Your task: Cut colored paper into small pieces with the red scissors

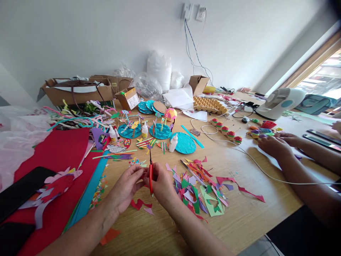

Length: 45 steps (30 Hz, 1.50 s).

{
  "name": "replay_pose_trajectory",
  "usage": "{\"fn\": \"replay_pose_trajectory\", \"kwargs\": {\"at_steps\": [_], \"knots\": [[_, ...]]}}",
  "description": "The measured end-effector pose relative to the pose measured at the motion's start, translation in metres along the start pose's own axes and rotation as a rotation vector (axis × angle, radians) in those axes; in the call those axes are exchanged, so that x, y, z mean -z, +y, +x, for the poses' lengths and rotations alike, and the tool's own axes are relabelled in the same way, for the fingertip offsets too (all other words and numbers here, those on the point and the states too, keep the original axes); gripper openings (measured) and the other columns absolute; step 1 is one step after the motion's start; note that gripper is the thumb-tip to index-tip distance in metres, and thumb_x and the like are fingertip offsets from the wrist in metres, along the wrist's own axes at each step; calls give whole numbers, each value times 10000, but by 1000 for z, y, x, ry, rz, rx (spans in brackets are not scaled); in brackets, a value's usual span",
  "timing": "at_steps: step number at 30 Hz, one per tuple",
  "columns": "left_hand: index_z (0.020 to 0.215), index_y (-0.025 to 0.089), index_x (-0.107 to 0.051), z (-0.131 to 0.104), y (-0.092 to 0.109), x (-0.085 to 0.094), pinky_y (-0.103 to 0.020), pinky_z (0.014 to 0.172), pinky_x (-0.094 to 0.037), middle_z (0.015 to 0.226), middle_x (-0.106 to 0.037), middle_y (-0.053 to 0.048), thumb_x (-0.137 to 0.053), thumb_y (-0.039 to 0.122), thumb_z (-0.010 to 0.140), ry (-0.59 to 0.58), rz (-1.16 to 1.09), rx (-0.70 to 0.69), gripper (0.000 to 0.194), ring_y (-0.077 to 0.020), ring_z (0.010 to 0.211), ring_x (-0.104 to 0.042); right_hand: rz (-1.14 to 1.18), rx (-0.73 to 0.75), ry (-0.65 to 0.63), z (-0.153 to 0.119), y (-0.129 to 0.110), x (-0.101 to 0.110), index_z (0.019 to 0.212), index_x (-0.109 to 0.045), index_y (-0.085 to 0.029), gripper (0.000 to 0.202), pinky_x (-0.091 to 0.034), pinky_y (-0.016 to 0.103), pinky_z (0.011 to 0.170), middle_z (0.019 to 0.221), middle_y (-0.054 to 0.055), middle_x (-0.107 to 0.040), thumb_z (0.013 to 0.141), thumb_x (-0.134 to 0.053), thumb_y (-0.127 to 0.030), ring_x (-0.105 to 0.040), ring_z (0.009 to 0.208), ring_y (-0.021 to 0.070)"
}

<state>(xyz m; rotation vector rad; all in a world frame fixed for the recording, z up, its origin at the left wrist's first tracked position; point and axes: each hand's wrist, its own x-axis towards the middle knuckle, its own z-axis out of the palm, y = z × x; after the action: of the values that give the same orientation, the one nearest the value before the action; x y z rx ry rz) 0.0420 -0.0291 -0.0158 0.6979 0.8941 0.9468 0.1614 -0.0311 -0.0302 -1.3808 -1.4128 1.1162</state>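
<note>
jutting forward from the right grip (pixel 163 183): red-handled scissors (pixel 151 176)

Left hand (pixel 124 188) beside right hand (pixel 163 184), fingers (pixel 136 171) curled

On the tabletop (pixel 247 220), left: sheets (pixel 66 142), fish cutout (pixel 57 186) on top. Right of centre: scraps (pixel 196 199), with pen (pixel 191 172) among them. Behind scraps: disc (pixel 185 144), with bottle (pixel 173 142) at its left edge. Farther back: egg tray (pixel 209 105), bags (pixel 160 67) near wall (pixel 106 35). Far right: fan (pixel 282 101), phones (pixel 325 142) nearer.
</note>
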Motion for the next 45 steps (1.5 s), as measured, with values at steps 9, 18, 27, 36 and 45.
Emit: {"fn": "replay_pose_trajectory", "kwargs": {"at_steps": [9, 18, 27, 36, 45], "knots": [[615, 178, -596, -1, 65, 50, -222, 580, -366, 577, -517, 49, -643, 281, 644, 107, 765, -233, 116, -121, 582, -473, 62, -26, -39, -1, 11, 4, 688, -438, -200, 150, -372, 218, 506, 644, -28, -533, 640, -580, -205, -480, 563, 113], [600, 195, -636, -17, 71, 107, -233, 590, -347, 656, -656, -13, -500, 173, 666, 36, 1610, -120, 152, -188, 665, -582, 20, 11, -100, -2, 13, 6, 678, -430, -204, 137, -368, 234, 516, 621, -22, -538, 661, -566, -220, -495, 563, 128], [629, 229, -716, -15, 64, 118, -265, 677, -407, 752, -746, -55, -489, 152, 655, 57, 1653, -67, 241, -231, 750, -643, 21, 9, -127, -2, 12, 8, 673, -432, -209, 130, -384, 235, 528, 596, -30, -525, 674, -562, -210, -491, 563, 127], [694, 220, -686, -21, 72, 108, -255, 627, -376, 722, -711, -22, -501, 174, 694, 66, 1600, -145, 191, -210, 718, -622, 209, -23, -116, -2, 12, 7, 689, -457, -203, 166, -409, 237, 513, 635, -20, -564, 630, -610, -231, -519, 556, 127], [736, 204, -588, -8, 28, 20, -205, 518, -400, 660, -560, 19, -562, 269, 740, -52, 839, -271, 70, -139, 606, -521, 368, -13, 30, -4, 0, 3, 703, -439, -208, 288, -419, 216, 448, 629, -29, -557, 629, -666, -369, -477, 475, 93]]}}
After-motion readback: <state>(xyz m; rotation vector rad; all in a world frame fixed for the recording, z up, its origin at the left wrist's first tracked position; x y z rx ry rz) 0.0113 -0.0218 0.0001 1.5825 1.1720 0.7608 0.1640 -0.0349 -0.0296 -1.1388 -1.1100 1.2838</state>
